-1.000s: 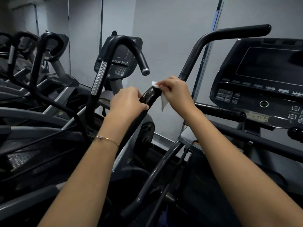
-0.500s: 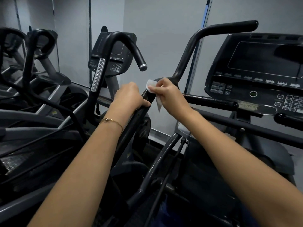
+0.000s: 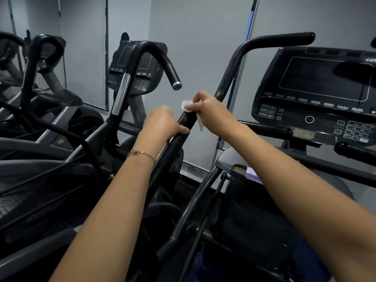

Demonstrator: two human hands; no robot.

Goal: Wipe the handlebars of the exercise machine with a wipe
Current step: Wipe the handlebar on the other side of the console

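A long black handlebar (image 3: 230, 76) of the exercise machine rises from the lower middle, bends and runs right at the top. My left hand (image 3: 162, 123) grips its lower stretch, a thin bracelet on the wrist. Just above it, my right hand (image 3: 211, 112) presses a small white wipe (image 3: 186, 105) around the bar, with one end of the wipe hanging below the fingers. A bare piece of worn black grip (image 3: 186, 123) shows between the two hands.
The machine's black console (image 3: 317, 94) with screen and keypad stands at the right, with short black side grips (image 3: 270, 130) below it. A second machine with a curved handlebar (image 3: 158, 55) and console (image 3: 140, 68) stands to the left. More machines line the far left. A grey wall lies behind.
My right hand and the wipe stay at about the same spot on the bar just above my left hand. The camera has shifted a little; both hands keep their hold.
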